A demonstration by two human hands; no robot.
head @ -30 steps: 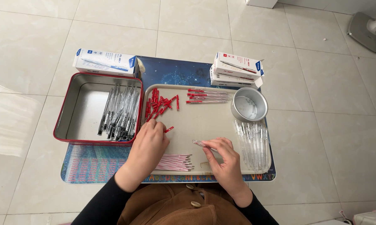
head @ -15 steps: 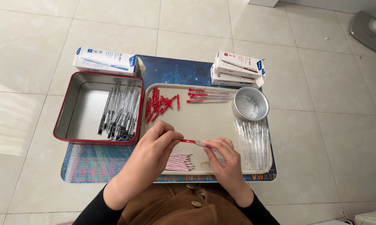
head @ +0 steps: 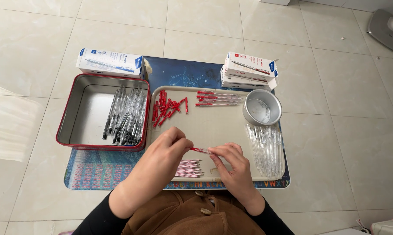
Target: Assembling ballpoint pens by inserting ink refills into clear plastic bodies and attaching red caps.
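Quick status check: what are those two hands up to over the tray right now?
Left hand and right hand pinch one red pen part between them, over the beige tray. Red refills lie just below. Nothing blocks.

Red tin (head: 74,143) of black pens (head: 126,115), round metal bowl (head: 262,108), probably clear barrels (head: 266,148)
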